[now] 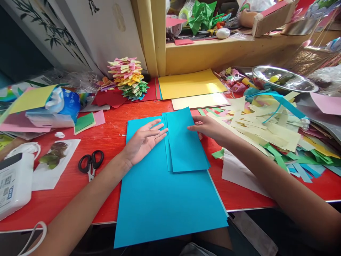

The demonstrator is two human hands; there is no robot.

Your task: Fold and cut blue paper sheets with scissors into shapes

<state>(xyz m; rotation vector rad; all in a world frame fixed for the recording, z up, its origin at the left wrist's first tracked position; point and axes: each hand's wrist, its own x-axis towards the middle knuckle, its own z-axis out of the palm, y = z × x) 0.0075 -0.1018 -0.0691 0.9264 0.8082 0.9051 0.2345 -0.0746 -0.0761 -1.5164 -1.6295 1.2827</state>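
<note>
A stack of large blue paper sheets (160, 202) lies in front of me and juts over the table's front edge. On its upper right part rest several smaller blue paper pieces (186, 142), slightly fanned at the left side and lower right corner. My left hand (144, 140) is open over the large sheets, palm partly turned up, fingertips by the smaller pieces' left edge. At their right edge is my right hand (204, 127), closed on that edge with the thumb on top; its other fingers are partly hidden. Black-handled scissors (91, 164) lie left of the stack.
Cut paper strips (269, 124) are heaped at the right, near a metal bowl (285, 79). Yellow sheets (191, 84) and a folded-paper stack (128, 78) stand at the back. A white device (16, 185) and a tissue pack (57, 108) are on the left.
</note>
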